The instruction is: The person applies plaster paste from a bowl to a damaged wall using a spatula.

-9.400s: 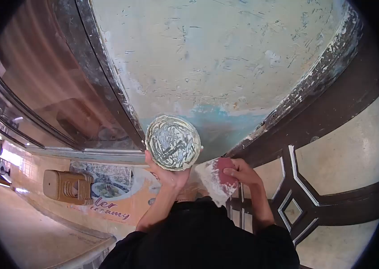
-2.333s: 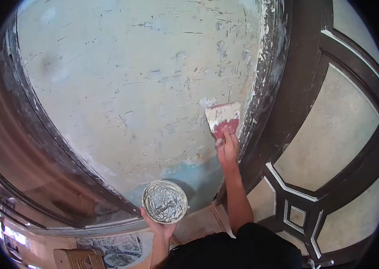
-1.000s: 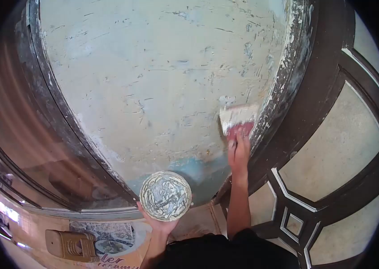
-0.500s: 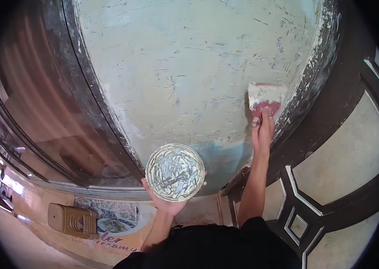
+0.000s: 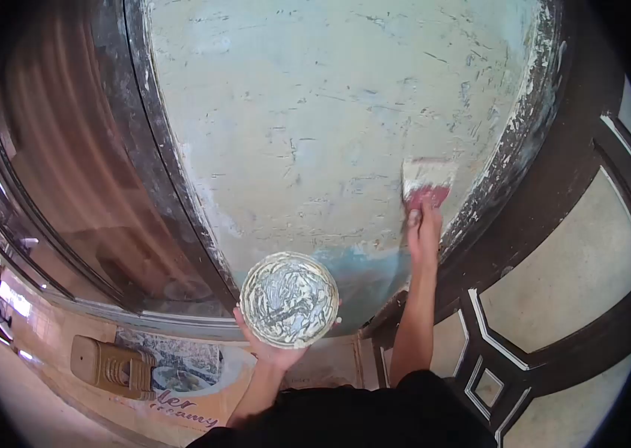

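My left hand (image 5: pixel 278 354) holds up a round lid-like plate (image 5: pixel 290 300) smeared with whitish paste, its fingers wrapped round the underside and edge. In my right hand (image 5: pixel 425 228) is a putty knife (image 5: pixel 429 183) with a red handle part and a wide blade coated in pale paste. The blade lies against the pale, scratched wall panel (image 5: pixel 293 134), near its lower right side. Blue-green paint shows along the panel's lower part.
Dark frames (image 5: pixel 203 246) border the panel, with reflective glass (image 5: pixel 69 164) on the left. To the right stands a dark door (image 5: pixel 539 216) with pale panels. A brown plastic stool (image 5: pixel 110 366) is on the floor beside printed cardboard (image 5: pixel 181 407).
My right hand and the putty knife have moved down and slightly left. The plate in my left hand sits a little lower in view, and the camera view has shifted slightly.
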Motion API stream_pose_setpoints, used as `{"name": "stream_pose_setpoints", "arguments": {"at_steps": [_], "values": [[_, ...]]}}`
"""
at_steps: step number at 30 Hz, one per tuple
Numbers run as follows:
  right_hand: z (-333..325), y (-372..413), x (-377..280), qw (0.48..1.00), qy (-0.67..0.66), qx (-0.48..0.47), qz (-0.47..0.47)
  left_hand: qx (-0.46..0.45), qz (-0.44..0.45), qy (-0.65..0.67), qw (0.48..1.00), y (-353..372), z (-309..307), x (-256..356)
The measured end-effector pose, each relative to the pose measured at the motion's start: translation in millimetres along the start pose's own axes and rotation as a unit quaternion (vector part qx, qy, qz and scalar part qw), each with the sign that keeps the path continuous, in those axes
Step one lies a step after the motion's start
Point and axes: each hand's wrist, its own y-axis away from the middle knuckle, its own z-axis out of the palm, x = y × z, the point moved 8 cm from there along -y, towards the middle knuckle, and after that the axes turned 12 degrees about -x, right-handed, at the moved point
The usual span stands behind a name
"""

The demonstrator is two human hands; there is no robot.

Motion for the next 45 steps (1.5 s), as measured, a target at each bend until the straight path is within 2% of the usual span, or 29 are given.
{"name": "stream_pose_setpoints", "arguments": {"at_steps": [2,4,7,8,11,13,14,16,19,21,23,26,28,29,31,34,36,38,41,42,44,45], "values": [[-11,35,25,0.998,-0.019,0.037,0.050,-0.024,0.000,0.005,1.000,0,6,0],[-5,66,31,0.997,-0.007,0.062,0.045,-0.025,0.003,-0.002,1.000,4,4,0],[-6,62,16,1.000,0.003,-0.004,0.016,-0.017,0.008,-0.028,0.999,8,-2,2],[16,54,-8,1.000,0.012,0.006,0.000,-0.007,0.008,-0.020,1.000,12,-6,1],[27,15,-32,0.999,0.002,0.002,-0.047,0.003,0.000,-0.012,1.000,13,-3,-3],[14,2,-11,1.000,-0.007,0.002,-0.022,-0.002,-0.006,-0.012,1.000,13,1,-5],[17,13,-5,1.000,-0.010,0.012,0.025,0.003,-0.006,-0.010,1.000,16,1,-6],[-10,31,31,0.999,-0.023,0.035,0.026,-0.002,-0.001,-0.026,1.000,21,-1,-3],[-24,86,57,0.995,-0.005,0.069,0.077,0.014,0.008,-0.022,1.000,31,-6,2],[-29,94,64,0.993,0.008,0.069,0.096,0.005,0.013,-0.022,1.000,35,-4,8],[-5,89,42,0.997,0.023,0.003,0.071,-0.004,0.013,-0.030,0.999,40,-6,12],[42,45,-24,0.995,0.082,-0.046,-0.032,-0.003,0.020,-0.017,1.000,44,-7,12],[95,18,-75,0.973,0.197,-0.124,0.000,-0.013,0.017,-0.030,0.999,45,-4,14],[121,5,-99,0.969,0.212,-0.121,-0.044,-0.017,0.018,-0.034,0.999,45,-3,14],[171,-23,-130,0.940,0.285,-0.177,-0.068,-0.005,0.031,-0.041,0.999,49,-4,17],[247,-52,-147,0.894,0.343,-0.270,-0.096,-0.008,0.020,-0.028,0.999,51,-10,15],[298,-54,-136,0.863,0.383,-0.318,-0.083,-0.024,-0.005,-0.033,0.999,49,-1,12],[344,-53,-121,0.810,0.447,-0.365,-0.102,-0.019,-0.006,-0.002,1.000,49,-2,10],[376,-54,-109,0.792,0.499,-0.335,-0.105,-0.009,-0.012,0.027,1.000,51,-4,12],[374,-57,-108,0.793,0.498,-0.335,-0.105,-0.012,-0.012,0.021,1.000,51,-4,15],[356,-68,-123,0.787,0.525,-0.277,-0.170,-0.017,-0.008,-0.004,1.000,53,-3,23],[340,-72,-130,0.805,0.507,-0.263,-0.159,-0.019,-0.011,-0.003,1.000,53,-4,24]]}}
